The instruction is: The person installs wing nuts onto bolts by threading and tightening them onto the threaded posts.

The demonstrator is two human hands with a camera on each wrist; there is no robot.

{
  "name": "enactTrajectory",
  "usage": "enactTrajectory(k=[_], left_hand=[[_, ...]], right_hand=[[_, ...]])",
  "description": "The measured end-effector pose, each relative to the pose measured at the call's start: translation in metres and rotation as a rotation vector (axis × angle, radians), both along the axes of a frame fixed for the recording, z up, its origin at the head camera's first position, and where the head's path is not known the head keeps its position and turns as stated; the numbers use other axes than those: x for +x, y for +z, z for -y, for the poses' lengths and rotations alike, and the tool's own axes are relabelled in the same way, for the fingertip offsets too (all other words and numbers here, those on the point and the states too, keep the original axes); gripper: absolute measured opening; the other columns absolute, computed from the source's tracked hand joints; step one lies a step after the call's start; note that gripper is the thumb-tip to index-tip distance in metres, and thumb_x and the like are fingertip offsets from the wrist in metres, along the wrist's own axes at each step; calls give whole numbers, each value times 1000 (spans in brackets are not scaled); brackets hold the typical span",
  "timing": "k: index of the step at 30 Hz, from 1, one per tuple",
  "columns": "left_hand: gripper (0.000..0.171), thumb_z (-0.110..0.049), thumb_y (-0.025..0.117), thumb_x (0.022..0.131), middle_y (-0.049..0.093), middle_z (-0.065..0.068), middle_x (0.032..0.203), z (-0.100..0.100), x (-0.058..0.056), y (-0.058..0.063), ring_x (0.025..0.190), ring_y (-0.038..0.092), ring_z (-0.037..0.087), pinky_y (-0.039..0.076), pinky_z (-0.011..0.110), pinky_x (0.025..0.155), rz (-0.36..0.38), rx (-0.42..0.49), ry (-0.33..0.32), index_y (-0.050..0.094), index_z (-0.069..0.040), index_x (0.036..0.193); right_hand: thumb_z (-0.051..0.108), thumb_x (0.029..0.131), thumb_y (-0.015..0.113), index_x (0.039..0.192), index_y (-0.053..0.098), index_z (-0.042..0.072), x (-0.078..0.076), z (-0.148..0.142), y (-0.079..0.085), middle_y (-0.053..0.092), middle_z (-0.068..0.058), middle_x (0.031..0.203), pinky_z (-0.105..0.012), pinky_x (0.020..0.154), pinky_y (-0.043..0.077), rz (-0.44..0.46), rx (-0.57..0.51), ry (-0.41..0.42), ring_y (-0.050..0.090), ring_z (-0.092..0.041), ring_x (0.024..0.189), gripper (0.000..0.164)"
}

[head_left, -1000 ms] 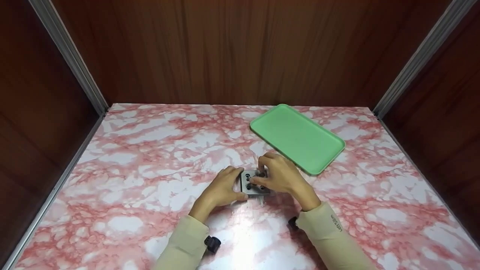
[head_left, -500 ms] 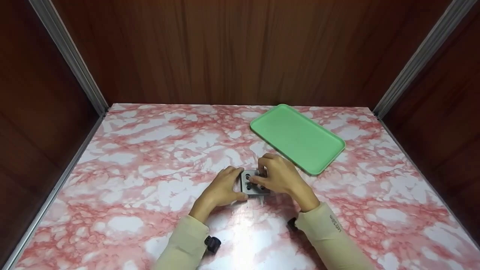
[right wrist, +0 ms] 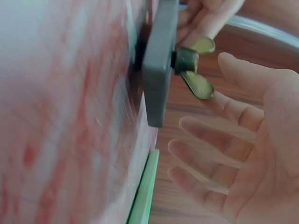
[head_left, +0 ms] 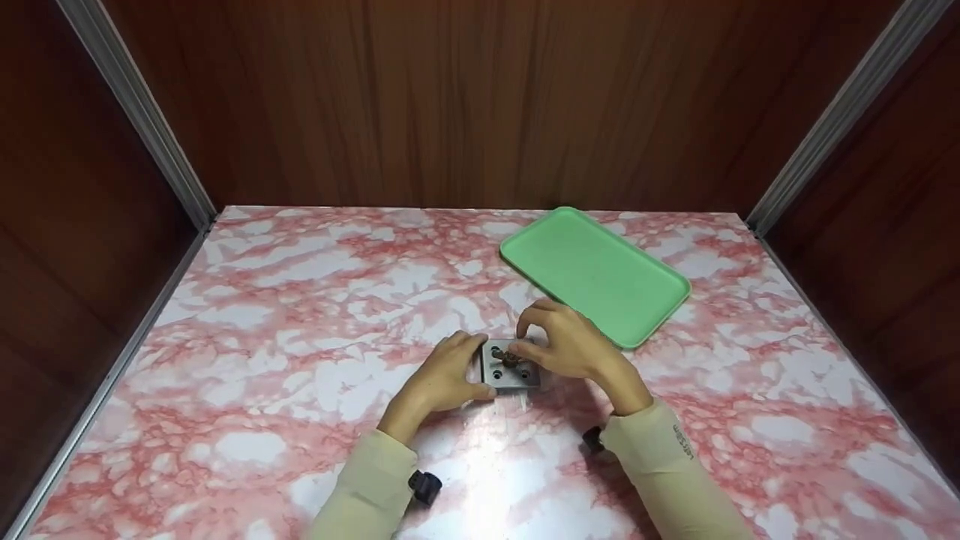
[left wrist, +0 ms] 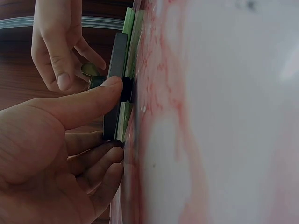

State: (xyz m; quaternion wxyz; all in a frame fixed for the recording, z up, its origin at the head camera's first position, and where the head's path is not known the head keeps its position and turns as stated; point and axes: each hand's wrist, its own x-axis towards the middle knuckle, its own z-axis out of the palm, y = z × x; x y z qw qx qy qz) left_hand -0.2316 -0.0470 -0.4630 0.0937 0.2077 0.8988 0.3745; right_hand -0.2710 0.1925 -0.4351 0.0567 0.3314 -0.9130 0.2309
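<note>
A square grey metal plate with dark holes sits low over the tabletop in the head view. My left hand grips its left side, thumb on the near edge and fingers at the far edge. On the plate's middle stands a brassy wing nut, both wings showing in the right wrist view. Around it my right hand holds its fingers spread and relaxed. The index fingertip is right at the lower wing, while the thumb tip stands apart from the upper one. Dark supports show beneath the plate in the left wrist view.
A shallow green tray lies behind my right hand, turned at an angle. The tabletop has a red and white marbled pattern. Dark wood-grain panels with metal corner strips enclose it at the back and sides.
My right hand has shifted slightly right and away, its thumb drawing back from the plate's middle, so the wing nut now shows in the head view. The left hand stays in place.
</note>
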Motion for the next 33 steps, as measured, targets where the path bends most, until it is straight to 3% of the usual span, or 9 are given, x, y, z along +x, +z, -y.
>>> enactTrajectory(k=[7, 19, 26, 33], left_hand=[[85, -20, 87, 89, 52, 16, 151, 0, 0, 0, 139, 47, 33, 39, 49, 118, -4, 2, 6, 44, 1, 159], [86, -22, 87, 89, 50, 16, 153, 0, 0, -1, 144, 44, 35, 38, 51, 118, 15, -9, 4, 43, -1, 161], [85, -22, 86, 89, 51, 15, 152, 0, -1, -1, 138, 46, 33, 39, 51, 116, 14, -9, 4, 43, -1, 160], [85, -22, 87, 89, 51, 16, 153, 0, -1, 0, 143, 45, 35, 38, 52, 118, 6, -7, 4, 44, 1, 160]], right_hand=[[18, 101, 73, 113, 76, 10, -4, -8, 6, 71, -5, 116, -52, 98, 55, 48, -23, 43, 68, -29, 114, 15], [-11, 95, 68, 124, 76, 11, -5, -10, 7, 69, -6, 128, -48, 106, 52, 42, -2, 190, 63, -24, 124, 37], [-11, 95, 70, 128, 77, 15, -4, -7, 5, 70, -6, 131, -47, 110, 49, 12, 38, 222, 61, -25, 127, 43], [-11, 94, 71, 131, 77, 16, -3, -7, 7, 68, -8, 135, -48, 113, 47, 44, 76, 216, 59, -27, 130, 45]])
